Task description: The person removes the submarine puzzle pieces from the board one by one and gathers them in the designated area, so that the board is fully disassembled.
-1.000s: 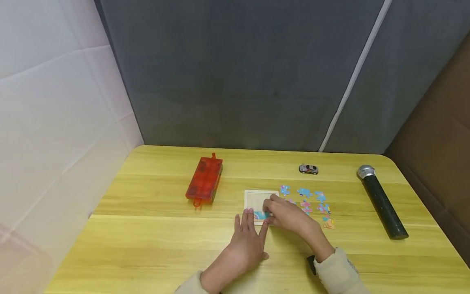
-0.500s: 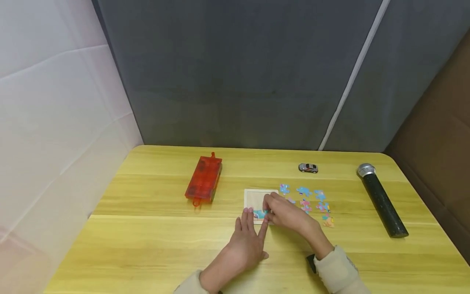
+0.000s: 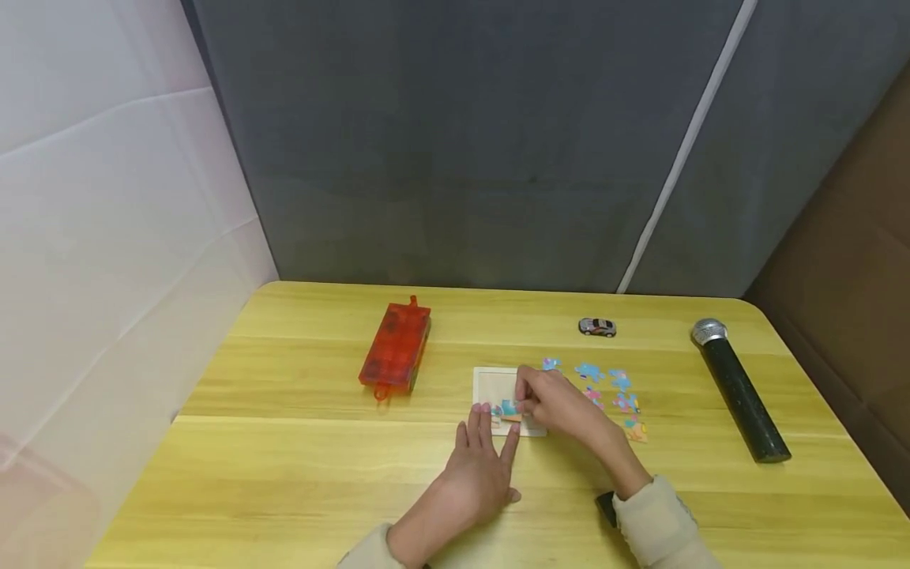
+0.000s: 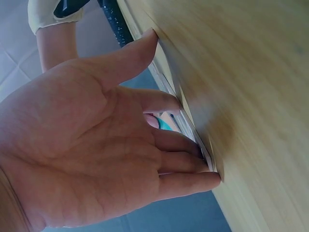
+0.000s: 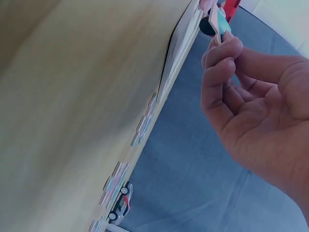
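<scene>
My right hand point(image 3: 562, 405) pinches a teal-and-orange jigsaw piece point(image 3: 509, 410) between thumb and curled fingers, over the lower part of a small pale puzzle tray point(image 3: 494, 384). In the right wrist view the piece point(image 5: 223, 23) is tilted and held clear of the tray. Another jigsaw piece point(image 3: 495, 421) lies in the tray's lower left corner, partly covered by fingertips. My left hand point(image 3: 478, 476) rests at the tray's near edge with its fingers straight and spread. The left wrist view shows those fingertips against the tray's edge point(image 4: 186, 126).
Several loose jigsaw pieces point(image 3: 590, 372) lie right of the tray, some hidden behind my right hand. Beyond them stands a toy car point(image 3: 597, 327). A black microphone point(image 3: 742, 395) lies at the far right, and a red translucent toy point(image 3: 395, 348) sits to the left.
My right hand has risen slightly, lifting the teal-and-orange jigsaw piece, which was low in the tray beside the other one. My left hand has stayed in place.
</scene>
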The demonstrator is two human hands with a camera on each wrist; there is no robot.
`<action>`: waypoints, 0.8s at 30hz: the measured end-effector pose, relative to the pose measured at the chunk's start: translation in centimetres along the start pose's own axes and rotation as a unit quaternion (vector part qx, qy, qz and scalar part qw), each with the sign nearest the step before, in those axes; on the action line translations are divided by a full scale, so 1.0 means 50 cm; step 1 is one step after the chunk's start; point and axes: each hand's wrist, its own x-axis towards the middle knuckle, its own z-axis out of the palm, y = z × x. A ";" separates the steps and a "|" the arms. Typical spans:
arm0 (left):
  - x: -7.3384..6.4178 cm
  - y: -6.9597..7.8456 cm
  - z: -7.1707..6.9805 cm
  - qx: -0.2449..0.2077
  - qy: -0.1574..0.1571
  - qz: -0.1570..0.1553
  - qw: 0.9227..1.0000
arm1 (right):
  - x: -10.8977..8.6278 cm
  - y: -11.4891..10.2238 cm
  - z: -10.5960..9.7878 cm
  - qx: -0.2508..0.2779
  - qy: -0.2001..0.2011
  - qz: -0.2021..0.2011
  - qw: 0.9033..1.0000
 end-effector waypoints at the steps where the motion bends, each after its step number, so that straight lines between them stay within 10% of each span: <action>1: 0.002 0.000 0.002 0.000 0.000 0.001 1.000 | -0.001 0.001 -0.002 0.003 -0.002 0.005 1.000; 13: 0.038 0.004 0.063 -0.002 0.017 0.001 1.000 | -0.075 0.078 -0.114 0.064 -0.139 0.072 0.986; 24: 0.042 -0.001 0.074 -0.015 0.025 0.013 0.999 | -0.097 0.105 -0.140 0.052 -0.141 0.179 0.972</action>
